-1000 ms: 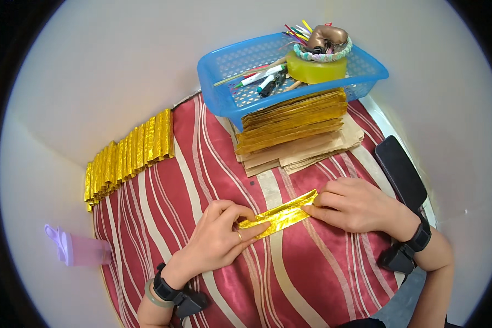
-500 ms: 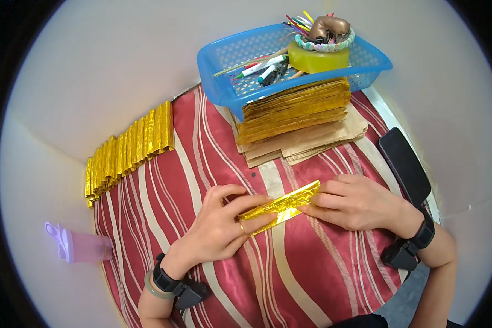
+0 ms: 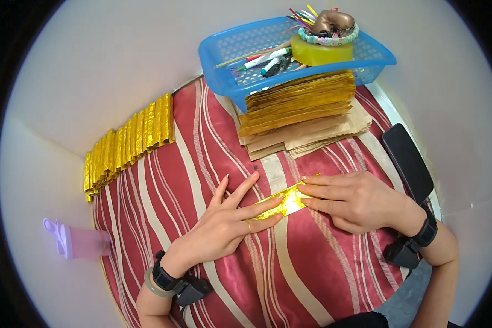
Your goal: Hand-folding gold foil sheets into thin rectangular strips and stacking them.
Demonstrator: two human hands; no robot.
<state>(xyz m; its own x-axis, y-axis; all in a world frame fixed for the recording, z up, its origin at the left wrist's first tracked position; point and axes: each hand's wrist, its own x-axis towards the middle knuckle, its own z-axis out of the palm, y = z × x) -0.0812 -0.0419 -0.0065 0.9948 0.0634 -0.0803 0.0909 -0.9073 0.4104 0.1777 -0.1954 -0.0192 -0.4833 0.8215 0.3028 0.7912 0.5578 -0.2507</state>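
A folded strip of gold foil paper (image 3: 291,205) lies on the cloth in front of me, shiny in the middle. My left hand (image 3: 222,227) rests on its left end, index and middle fingers spread apart beyond the strip and the others stretched along it. My right hand (image 3: 361,202) lies over the right end, fingers straight and pressing the foil flat; its thumb is hidden. Behind them stands a stack of gold-faced paper sheets (image 3: 298,104) on brown paper (image 3: 328,134), against a blue plastic basket (image 3: 232,90).
A row of rolled gold paper tubes (image 3: 128,143) lies at the far left. Pens, a yellow tape roll (image 3: 322,53) and a beaded ring fill the basket. A black phone (image 3: 407,162) lies at right, a purple cup (image 3: 85,243) at left. Striped red cloth (image 3: 333,284) covers the table.
My left hand's fingers have spread and straightened out from their curled hold. The right hand's fingers have flattened over the strip, which now lies flatter on the cloth.
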